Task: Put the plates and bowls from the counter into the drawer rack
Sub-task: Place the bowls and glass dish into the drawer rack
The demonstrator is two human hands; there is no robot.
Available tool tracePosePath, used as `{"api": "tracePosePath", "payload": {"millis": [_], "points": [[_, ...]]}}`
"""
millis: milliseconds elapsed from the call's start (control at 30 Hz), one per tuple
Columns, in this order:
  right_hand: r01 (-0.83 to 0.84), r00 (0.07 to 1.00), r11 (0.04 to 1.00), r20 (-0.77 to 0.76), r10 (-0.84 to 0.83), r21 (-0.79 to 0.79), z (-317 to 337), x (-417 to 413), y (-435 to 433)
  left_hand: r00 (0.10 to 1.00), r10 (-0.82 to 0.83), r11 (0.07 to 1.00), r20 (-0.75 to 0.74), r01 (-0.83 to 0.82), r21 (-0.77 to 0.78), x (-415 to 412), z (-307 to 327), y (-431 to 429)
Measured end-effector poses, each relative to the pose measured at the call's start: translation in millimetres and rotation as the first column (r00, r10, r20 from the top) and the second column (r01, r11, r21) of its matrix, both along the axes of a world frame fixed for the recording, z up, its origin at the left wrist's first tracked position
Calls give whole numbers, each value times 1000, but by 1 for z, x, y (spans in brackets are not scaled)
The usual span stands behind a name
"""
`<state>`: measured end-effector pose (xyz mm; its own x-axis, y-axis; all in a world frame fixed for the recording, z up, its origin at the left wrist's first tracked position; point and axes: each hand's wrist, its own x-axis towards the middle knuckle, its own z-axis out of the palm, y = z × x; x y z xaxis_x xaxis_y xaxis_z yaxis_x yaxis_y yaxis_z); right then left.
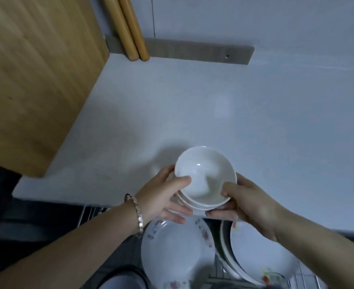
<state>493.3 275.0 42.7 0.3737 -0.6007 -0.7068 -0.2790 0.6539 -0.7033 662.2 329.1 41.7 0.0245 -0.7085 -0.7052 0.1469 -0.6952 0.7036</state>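
Table: white table (213, 101), wooden board (32, 76) at its left.
Bowls: small stack of white bowls (205, 180) at the near table edge, between both hands.
Left hand (163, 197): grips the stack's left side.
Right hand (249, 203): grips its right side.
Drawer rack (217, 268): below, plates (178, 251) inside.

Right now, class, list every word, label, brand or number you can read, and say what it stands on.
None: no text is readable. The plates in the drawer carry only flower patterns, and the bowls, cutting board and counter are bare.
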Motion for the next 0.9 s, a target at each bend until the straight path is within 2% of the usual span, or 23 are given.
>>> {"api": "tracePosePath", "payload": {"millis": [133, 200, 300, 433, 533, 667, 733, 900], "points": [[-227, 970, 974, -90, 225, -20, 2, -39, 63, 994, 92, 994, 58, -95, 52, -41, -16, 72], [-228, 969, 974, -103, 227, 1, -8, -49, 97, 988, 134, 988, 72, -139, 71, -55, -30, 108], [-125, 986, 992, -114, 125, 6, -31, -52, 157, 987, 145, 983, 69, -152, 102, -68, -51, 154], [8, 963, 1000, -270, -14, -25, -82, -45, 223, 988, 43, 980, 149, -71, 188, -70, -74, 194], [170, 941, 976, -316, -120, 138, -127, -34, 251, 985, -52, 956, 167, 1, 293, -62, -90, 212], [414, 886, 834, -372, -277, 365, -175, -23, 269, 954, -104, 931, 280, -6, 364, -42, -109, 228], [444, 845, 826, -469, -257, 347, -188, -16, 274, 943, -76, 937, 325, -44, 346, -28, -116, 236], [368, 764, 904, -625, -162, 215, -210, -10, 271, 937, -19, 956, 349, -86, 282, -7, -126, 251]]}}
